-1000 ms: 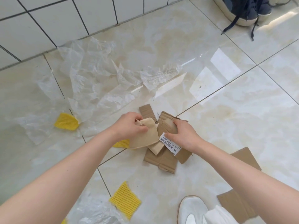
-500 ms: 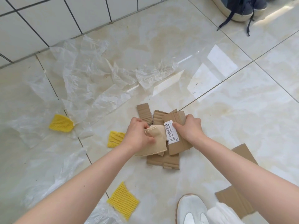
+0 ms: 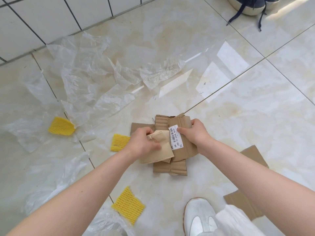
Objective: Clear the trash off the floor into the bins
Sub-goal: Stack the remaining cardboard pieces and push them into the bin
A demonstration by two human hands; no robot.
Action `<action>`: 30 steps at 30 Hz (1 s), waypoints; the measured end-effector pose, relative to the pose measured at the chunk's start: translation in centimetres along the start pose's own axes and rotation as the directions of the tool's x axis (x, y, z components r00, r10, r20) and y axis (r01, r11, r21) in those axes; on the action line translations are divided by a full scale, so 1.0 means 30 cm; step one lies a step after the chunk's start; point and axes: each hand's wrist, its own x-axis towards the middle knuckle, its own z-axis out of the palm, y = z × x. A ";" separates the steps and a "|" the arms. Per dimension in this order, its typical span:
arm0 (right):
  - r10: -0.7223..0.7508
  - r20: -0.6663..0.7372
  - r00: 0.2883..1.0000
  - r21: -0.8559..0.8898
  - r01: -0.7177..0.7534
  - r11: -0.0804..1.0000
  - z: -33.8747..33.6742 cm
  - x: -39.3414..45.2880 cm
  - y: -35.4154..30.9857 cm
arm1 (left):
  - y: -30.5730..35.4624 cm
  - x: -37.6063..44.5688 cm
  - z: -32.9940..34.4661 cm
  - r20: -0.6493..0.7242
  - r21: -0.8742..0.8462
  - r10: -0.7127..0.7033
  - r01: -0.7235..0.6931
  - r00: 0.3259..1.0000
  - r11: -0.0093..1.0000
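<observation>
Now, far left on the floor (image 3: 238, 116) I see crumpled clear plastic sheets (image 3: 81, 79) with a yellow foam net piece (image 3: 61, 128) at their edge; a second yellow piece (image 3: 119, 142) lies just beside my left hand (image 3: 144, 143), a third (image 3: 127, 206) nearer me. My left hand's fingers curl around a tan paper piece (image 3: 160, 152) atop the cardboard stack (image 3: 170, 166). My right hand (image 3: 196, 133) pinches a cardboard piece bearing a white barcode label (image 3: 175, 138). Farther right, another cardboard piece (image 3: 254, 155) lies partly behind my arm, and a white shoe (image 3: 199, 217) shows below.
</observation>
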 end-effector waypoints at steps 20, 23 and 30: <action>-0.004 0.187 0.982 0.112 -0.017 0.994 -0.161 -0.031 0.065 | -0.005 0.104 -0.175 -0.048 0.392 0.164 -0.132 0.985 0.910; -0.046 0.217 0.975 0.106 0.024 0.994 -0.200 -0.055 0.078 | 0.012 0.107 -0.155 0.019 0.447 0.210 -0.196 0.978 0.873; -0.116 0.235 0.965 0.138 0.085 0.987 -0.300 -0.109 0.136 | 0.053 0.096 -0.109 0.048 0.494 0.177 -0.177 0.983 0.851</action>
